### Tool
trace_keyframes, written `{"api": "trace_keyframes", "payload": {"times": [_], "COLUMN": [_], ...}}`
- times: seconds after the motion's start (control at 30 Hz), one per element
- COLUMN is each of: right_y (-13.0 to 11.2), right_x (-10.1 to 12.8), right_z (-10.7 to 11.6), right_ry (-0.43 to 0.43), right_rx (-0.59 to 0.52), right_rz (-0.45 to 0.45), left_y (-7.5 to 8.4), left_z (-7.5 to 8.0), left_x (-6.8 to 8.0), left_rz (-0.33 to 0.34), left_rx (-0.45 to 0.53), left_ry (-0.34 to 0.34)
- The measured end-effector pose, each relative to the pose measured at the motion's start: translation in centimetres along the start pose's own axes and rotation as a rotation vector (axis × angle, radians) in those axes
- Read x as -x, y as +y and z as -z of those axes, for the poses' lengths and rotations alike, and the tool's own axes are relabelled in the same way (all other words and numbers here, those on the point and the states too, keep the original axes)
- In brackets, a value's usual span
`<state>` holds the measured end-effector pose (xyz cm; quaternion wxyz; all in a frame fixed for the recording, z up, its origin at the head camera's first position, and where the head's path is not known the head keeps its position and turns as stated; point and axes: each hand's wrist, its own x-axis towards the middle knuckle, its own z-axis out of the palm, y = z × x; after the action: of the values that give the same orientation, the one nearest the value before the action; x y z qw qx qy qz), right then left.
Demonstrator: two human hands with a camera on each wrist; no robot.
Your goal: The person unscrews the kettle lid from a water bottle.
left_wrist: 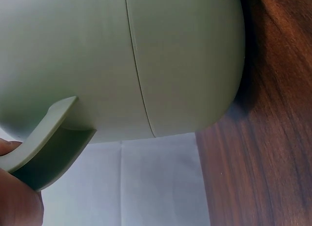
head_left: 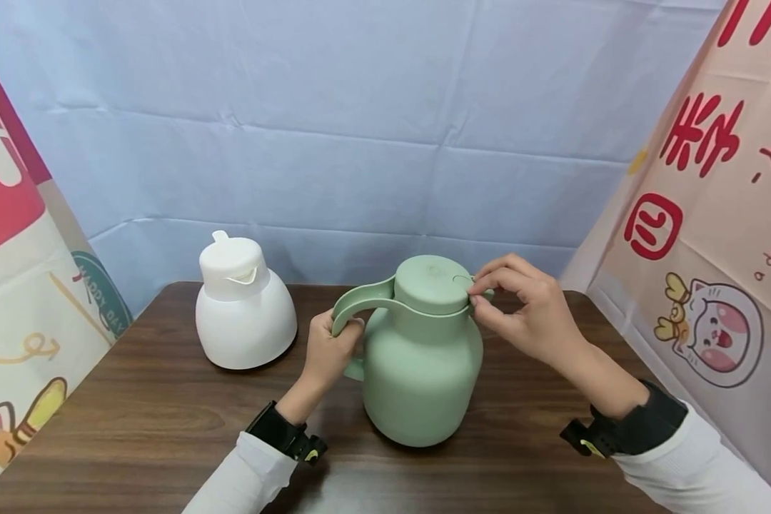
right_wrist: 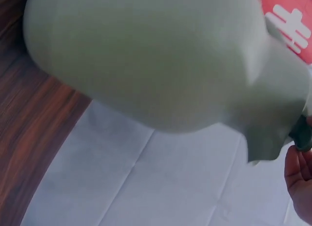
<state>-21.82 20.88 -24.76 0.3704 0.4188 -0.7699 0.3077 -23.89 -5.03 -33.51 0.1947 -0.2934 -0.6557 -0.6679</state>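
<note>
The green thermal jug point(head_left: 422, 364) stands upright on the dark wooden table point(head_left: 135, 428), near its middle and towards the front edge, with its round lid point(head_left: 432, 284) seated on top. Nothing of its contents can be seen, since the lid covers the opening. Further left and well apart from it, a white jug point(head_left: 245, 314) of the same shape is set on the table, also closed by its own lid, so its inside is hidden too.

The curved handle point(head_left: 360, 303) of the green jug is gripped by the left hand point(head_left: 330, 351), whose fingers are curled round it; in the left wrist view the handle point(left_wrist: 46, 138) is seen running into the fingers point(left_wrist: 19, 206) at the lower left. At the right rim of the lid, the spout tab is pinched between thumb and fingertips of the right hand point(head_left: 527, 310). In the right wrist view only the fingertips point(right_wrist: 298, 175) show beside the blurred green body point(right_wrist: 146, 60).

The table is backed by a creased pale blue cloth point(head_left: 334, 128). Printed banners point(head_left: 713, 214) with red characters and cartoon figures hang at both sides.
</note>
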Motion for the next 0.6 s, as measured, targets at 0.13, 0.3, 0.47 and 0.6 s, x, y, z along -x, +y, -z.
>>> {"api": "trace_keyframes", "payload": {"times": [0.13, 0.3, 0.47, 0.6], "right_y": [1.2, 2.0, 2.6, 3.0], "right_x": [-0.1, -0.4, -1.0, -1.3], "right_z": [0.2, 0.4, 0.7, 0.8], "right_ry": [0.001, -0.049, -0.119, -0.144], "right_rx": [0.017, -0.018, -0.196, -0.304], "right_rz": [-0.003, -0.056, -0.194, -0.26], "left_y": [-0.1, -0.1, 0.0, 0.0], "left_z": [0.0, 0.0, 0.0, 0.1], "left_x": [0.0, 0.0, 0.0, 0.1], "left_rz": [0.006, 0.012, 0.038, 0.046], "left_rx": [0.013, 0.017, 0.026, 0.026], "left_ry": [-0.005, -0.005, -0.001, -0.003]}}
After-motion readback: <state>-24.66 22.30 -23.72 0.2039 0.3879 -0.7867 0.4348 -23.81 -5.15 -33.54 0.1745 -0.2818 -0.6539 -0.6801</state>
